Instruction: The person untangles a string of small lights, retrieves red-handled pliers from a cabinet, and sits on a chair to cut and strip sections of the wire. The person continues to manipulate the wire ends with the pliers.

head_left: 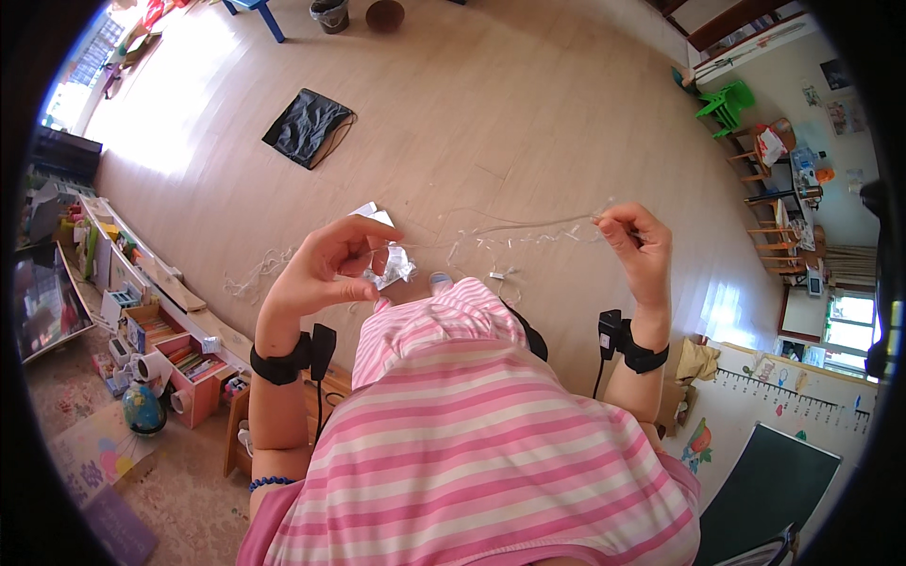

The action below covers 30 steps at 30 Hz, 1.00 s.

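Observation:
A thin, clear cord (514, 226), with small pale bits along it like a string of fairy lights, stretches between my two hands. At its right end my right hand (640, 241) pinches it between thumb and fingertips. My left hand (326, 264) is curved around the other end, thumb and index finger apart; the strand runs in among its curled fingers, whose exact grip is partly hidden. Loose strands sag below the stretched part. A tangle of similar cord (255, 274) lies to the left. Crumpled silvery wrapping (394, 267) shows beside my left fingertips.
A black drawstring bag (307, 127) lies on the wooden floor ahead. A low shelf with books (189, 363) and a globe (143, 410) stand at left. A green chair (725, 106) is far right; a chalkboard (769, 495) is near right. A bin (329, 14) stands at the far edge.

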### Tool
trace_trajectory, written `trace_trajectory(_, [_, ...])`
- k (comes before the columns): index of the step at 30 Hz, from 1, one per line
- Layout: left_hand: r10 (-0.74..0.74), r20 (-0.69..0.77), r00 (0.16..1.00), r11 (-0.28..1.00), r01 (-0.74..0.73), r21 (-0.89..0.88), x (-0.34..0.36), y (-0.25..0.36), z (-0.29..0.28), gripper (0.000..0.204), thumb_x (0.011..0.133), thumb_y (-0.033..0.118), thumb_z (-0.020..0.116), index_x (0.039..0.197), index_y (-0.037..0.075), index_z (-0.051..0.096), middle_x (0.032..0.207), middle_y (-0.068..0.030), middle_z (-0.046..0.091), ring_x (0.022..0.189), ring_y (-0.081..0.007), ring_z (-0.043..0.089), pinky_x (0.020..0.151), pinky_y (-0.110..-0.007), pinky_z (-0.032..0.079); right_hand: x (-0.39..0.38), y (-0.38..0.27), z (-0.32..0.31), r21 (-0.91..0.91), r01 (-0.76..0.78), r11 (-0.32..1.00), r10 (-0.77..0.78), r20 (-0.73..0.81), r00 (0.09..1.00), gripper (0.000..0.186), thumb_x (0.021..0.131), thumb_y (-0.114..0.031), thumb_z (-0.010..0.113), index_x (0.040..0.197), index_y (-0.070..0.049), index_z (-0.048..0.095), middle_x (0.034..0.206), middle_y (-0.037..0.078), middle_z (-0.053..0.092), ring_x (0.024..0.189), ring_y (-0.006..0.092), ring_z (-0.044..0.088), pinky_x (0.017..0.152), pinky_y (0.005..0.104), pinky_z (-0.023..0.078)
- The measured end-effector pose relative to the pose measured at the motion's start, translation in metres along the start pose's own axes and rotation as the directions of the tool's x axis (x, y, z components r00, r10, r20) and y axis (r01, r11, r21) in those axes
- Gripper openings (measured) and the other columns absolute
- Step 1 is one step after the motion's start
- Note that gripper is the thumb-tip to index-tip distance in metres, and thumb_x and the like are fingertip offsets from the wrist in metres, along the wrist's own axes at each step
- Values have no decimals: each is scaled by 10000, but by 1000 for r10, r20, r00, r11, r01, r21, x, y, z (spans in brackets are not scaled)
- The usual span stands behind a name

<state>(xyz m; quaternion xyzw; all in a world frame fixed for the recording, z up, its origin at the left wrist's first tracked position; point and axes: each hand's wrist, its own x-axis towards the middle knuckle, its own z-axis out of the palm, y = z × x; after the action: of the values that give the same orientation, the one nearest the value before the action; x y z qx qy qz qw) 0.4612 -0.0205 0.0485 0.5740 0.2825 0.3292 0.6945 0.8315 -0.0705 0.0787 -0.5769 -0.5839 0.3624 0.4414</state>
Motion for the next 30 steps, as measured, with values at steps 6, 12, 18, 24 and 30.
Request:
trace_trajectory(6, [-37,-182,983,997,49,60,-10,-3,1,140,896,-6,579,1028,-35,617,882,-63,662,639,-44,472,561,-187,366,-4,1,3,-12,61,998,-61,-22,998,144,880,-156,678,862,-21,631,805,-11,617,682,33,460,624,170,356])
trace_trajectory(12, [-70,-277,958,994,42,-105,-9,-1,12,87,924,19,554,971,-24,613,799,-72,677,543,-16,393,474,-183,298,-7,2,7,17,142,990,-140,-67,988,98,863,-115,692,862,-27,649,749,-38,603,622,-1,427,533,155,298])
trace_trajectory(18, [-64,-266,962,976,6,-216,-12,4,22,116,947,76,534,979,-20,590,804,-135,678,504,-15,328,451,-183,254,-10,4,6,-10,152,988,-152,-88,984,83,852,-94,700,860,-26,654,750,-47,586,614,6,398,531,164,282])
trace_trajectory(24, [-77,-244,967,950,-3,-313,-7,8,33,92,954,81,527,960,9,584,936,-136,688,505,6,355,441,-166,268,-13,7,7,12,152,988,-149,-132,980,87,853,-105,702,883,-32,664,729,-49,581,623,3,412,544,160,313])
trace_trajectory(30, [-153,-137,979,936,99,-338,-2,5,29,53,955,73,511,906,64,527,1155,-167,633,476,23,291,426,-155,246,-11,-5,9,81,3,997,-2,-15,1000,86,850,-60,690,916,-20,651,695,-63,557,595,-3,403,536,159,314])
